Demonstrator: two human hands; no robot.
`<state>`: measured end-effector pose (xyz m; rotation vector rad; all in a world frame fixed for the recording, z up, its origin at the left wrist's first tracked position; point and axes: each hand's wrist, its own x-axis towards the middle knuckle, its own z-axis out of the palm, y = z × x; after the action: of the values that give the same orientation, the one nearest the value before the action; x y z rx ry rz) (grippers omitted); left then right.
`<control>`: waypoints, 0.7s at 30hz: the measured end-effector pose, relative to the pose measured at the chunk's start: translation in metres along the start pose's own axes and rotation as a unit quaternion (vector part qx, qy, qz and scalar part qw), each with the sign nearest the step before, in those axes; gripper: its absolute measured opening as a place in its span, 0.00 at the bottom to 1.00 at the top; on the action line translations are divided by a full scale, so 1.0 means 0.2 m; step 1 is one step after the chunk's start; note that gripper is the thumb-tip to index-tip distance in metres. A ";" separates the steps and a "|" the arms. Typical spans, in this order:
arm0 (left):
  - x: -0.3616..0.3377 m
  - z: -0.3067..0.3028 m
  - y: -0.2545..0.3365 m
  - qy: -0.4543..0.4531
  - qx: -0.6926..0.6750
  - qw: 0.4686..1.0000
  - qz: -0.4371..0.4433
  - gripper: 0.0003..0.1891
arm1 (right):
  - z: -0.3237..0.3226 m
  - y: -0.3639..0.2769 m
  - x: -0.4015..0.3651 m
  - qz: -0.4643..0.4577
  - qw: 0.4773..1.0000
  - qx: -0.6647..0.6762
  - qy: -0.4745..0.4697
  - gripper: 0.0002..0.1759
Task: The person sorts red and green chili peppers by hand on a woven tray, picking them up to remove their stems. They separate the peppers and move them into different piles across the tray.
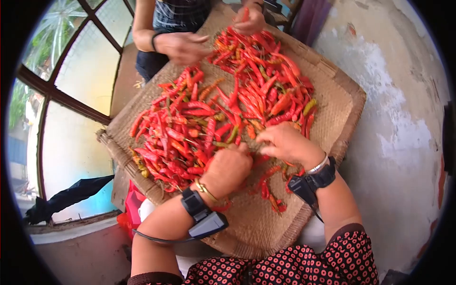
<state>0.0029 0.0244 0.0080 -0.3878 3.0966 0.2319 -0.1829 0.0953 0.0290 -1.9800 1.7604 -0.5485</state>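
Observation:
Several red chili peppers (164, 137) lie heaped on a flat woven tray (266, 228), with a second heap of chili peppers (261, 80) towards the far side. My left hand (228, 166) is at the near edge of the left heap, its fingers curled down; whatever is in them is hidden. My right hand (287, 142) reaches over the near edge of the far heap. Its thumb and forefinger are apart, with no pepper visible between them. Loose chili peppers (268, 187) lie on the tray below and between my hands.
Across the tray, another person's hand (183, 47) is blurred over the peppers, and their other hand (249, 21) holds a red pepper. A paned window (80, 71) stands at the left, with a dark folded umbrella (71, 197) below. A worn plaster wall (389, 95) rises at the right.

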 end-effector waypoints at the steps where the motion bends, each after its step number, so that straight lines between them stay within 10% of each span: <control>1: 0.00 -0.01 0.00 0.001 0.005 1.000 0.009 0.09 | 0.02 0.02 -0.01 0.002 1.000 0.015 -0.025 0.16; 21: -0.01 -0.14 -0.15 0.028 -0.379 0.921 -0.084 0.10 | -0.18 -0.01 -0.05 0.112 0.971 0.155 -0.143 0.16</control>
<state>0.0123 -0.0072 0.0318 -0.6611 2.8578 1.4372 -0.2033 0.1040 0.0602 -1.5379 1.5823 -0.4084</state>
